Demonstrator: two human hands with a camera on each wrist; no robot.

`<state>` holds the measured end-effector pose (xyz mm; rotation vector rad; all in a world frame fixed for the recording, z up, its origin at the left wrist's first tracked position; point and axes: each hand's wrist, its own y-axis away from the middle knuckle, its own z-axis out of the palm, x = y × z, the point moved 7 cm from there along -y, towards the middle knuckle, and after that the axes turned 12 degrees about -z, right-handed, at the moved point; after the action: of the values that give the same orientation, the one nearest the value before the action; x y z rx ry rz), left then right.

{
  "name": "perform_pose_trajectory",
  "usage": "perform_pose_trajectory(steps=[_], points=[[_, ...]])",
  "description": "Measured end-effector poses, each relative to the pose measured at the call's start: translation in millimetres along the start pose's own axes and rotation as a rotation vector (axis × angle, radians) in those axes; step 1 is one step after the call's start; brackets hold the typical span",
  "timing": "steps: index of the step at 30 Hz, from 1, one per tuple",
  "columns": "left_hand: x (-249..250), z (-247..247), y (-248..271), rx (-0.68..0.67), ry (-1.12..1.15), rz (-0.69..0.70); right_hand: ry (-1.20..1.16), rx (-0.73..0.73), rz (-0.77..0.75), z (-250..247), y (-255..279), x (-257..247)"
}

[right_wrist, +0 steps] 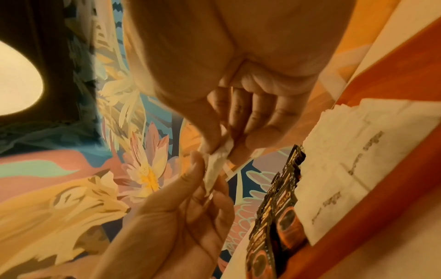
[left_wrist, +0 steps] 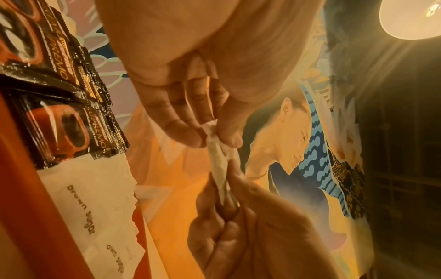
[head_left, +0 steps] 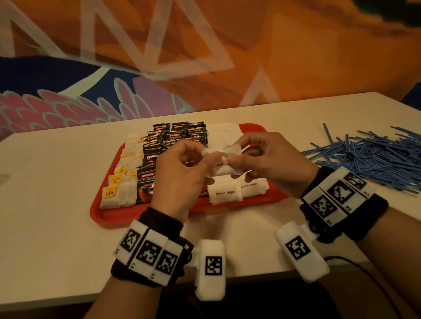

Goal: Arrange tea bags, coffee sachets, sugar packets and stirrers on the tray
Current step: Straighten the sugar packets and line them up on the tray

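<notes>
Above the red plastic tray (head_left: pixel 110 214), the left hand (head_left: pixel 179 173) and right hand (head_left: pixel 273 162) each pinch one end of a small white paper sugar packet (head_left: pixel 222 167), held over rows of black coffee sachets (head_left: pixel 175 137) and white tea bags (head_left: pixel 118 194).

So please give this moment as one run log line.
hands: left and right pinch sugar packet above tray | stirrers: on table

A café-like room: painted mural wall (head_left: pixel 243 49), pendant lamp (left_wrist: pixel 410 17), white table (head_left: pixel 50 205).
</notes>
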<state>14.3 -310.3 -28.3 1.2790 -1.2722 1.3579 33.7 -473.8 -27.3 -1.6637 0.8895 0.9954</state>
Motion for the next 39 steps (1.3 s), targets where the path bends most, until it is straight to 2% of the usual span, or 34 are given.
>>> perform_pose_trajectory(steps=[4, 11, 19, 22, 25, 27, 32, 39], points=[[-2.5, 3.1, -1.5, -0.018, -0.06, 0.002, 0.205, -0.12, 0.021, -6.7, -2.6, 1.9], [-14.3, -8.1, -5.1, -0.011, -0.004, -0.063, 0.613, -0.316, 0.278, -35.4, -10.3, 44.9], [-24.9, -12.2, -6.3, -0.026, -0.032, -0.108, 1.062, -0.472, 0.249, -23.8, -12.2, 49.4], [-27.2, -11.9, -5.6, -0.032, -0.02, -0.12, 1.084, -0.439, 0.22, -25.1, -14.4, 45.0], [-29.0, -12.7, -5.7, -0.035, 0.003, -0.132, 1.038, -0.375, 0.064, -19.0, -17.1, 28.5], [-29.8, -12.8, -6.1, -0.037, 0.013, -0.135, 1.008, -0.405, -0.019, -9.2, -17.6, 21.1], [-29.8, -12.2, -5.2, -0.044, -0.002, -0.13, 1.03, -0.591, 0.047, 5.6, -10.1, 38.2], [-24.3, 0.3, -5.5, -0.098, -0.056, -0.156, 0.935, -0.493, 0.028, -7.6, -4.6, 33.0]])
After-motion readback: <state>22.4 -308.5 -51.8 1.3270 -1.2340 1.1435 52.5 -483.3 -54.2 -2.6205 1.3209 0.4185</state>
